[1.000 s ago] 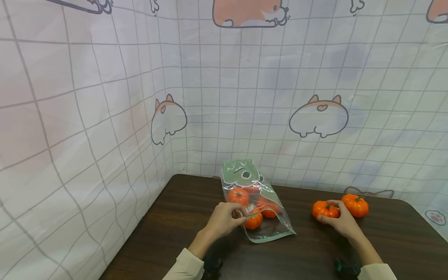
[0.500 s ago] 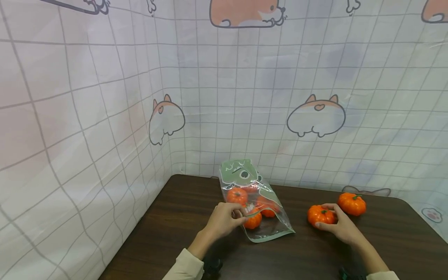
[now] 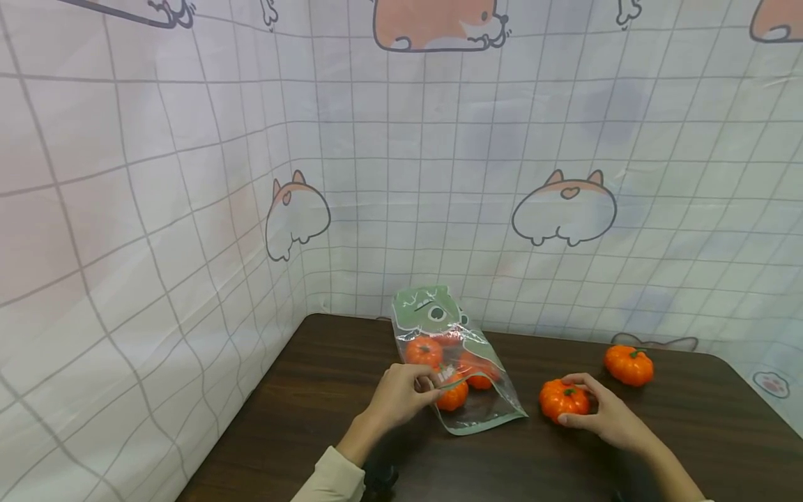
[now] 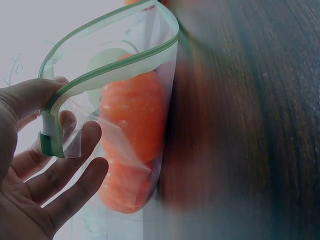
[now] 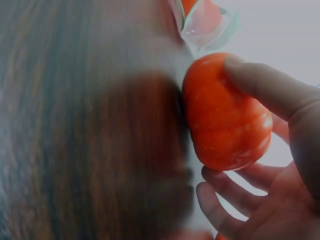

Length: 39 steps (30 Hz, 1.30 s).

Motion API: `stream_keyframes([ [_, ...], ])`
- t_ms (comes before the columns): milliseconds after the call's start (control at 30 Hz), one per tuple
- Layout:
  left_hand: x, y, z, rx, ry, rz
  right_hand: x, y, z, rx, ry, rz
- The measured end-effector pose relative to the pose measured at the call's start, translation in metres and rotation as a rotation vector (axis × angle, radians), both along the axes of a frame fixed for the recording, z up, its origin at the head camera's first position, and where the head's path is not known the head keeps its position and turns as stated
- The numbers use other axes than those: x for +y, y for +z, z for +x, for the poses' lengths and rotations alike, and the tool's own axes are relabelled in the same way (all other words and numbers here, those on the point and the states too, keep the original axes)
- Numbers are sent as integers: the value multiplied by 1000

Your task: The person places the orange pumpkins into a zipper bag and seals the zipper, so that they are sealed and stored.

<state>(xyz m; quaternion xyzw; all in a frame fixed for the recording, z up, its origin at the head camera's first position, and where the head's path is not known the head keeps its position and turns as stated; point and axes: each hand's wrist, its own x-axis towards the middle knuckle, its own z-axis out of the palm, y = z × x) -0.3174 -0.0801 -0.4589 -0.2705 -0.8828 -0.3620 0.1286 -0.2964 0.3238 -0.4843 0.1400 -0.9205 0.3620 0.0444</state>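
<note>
A clear zip bag [image 3: 483, 417] with a green printed top lies on the dark wooden table, several small orange pumpkins [image 3: 424, 352] inside it. My left hand [image 3: 401, 399] pinches the green zip edge of its mouth, which gapes in the left wrist view around the zip strip [image 4: 115, 67]. To the right of the bag, my right hand [image 3: 608, 416] grips another small orange pumpkin [image 3: 561, 400] between thumb and fingers. In the right wrist view, the thumb lies over one side of that pumpkin [image 5: 225, 117] and fingers sit at the other, close over the tabletop.
One more orange pumpkin [image 3: 629, 365] rests on the table [image 3: 301, 390] at the back right, beyond my right hand. A cloth backdrop [image 3: 439, 209] with a grid and cartoon dogs stands behind the table and along its left side.
My right hand has moved left and toward me with the pumpkin, away from the other loose pumpkin and closer to the bag. The left hand keeps its pinch on the bag's edge.
</note>
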Motion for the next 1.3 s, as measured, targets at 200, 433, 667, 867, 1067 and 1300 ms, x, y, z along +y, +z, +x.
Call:
stream_keyframes([
  [200, 2, 1, -1, 5, 1, 1, -8, 14, 3, -6, 23, -42],
  [433, 1, 1, 1, 26, 5, 2, -24, 33, 14, 9, 80, -108],
  [667, 1, 1, 2, 21, 6, 9, -42, 44, 24, 43, 169, -130],
  [867, 0, 1, 1, 17, 12, 3, -54, 49, 26, 15, 257, -185],
  [1067, -1, 2, 1, 14, 20, 2, -66, 48, 26, -8, 320, -191],
  [1300, 0, 1, 0, 7, 19, 16, -80, 42, 29, -49, 360, -179],
])
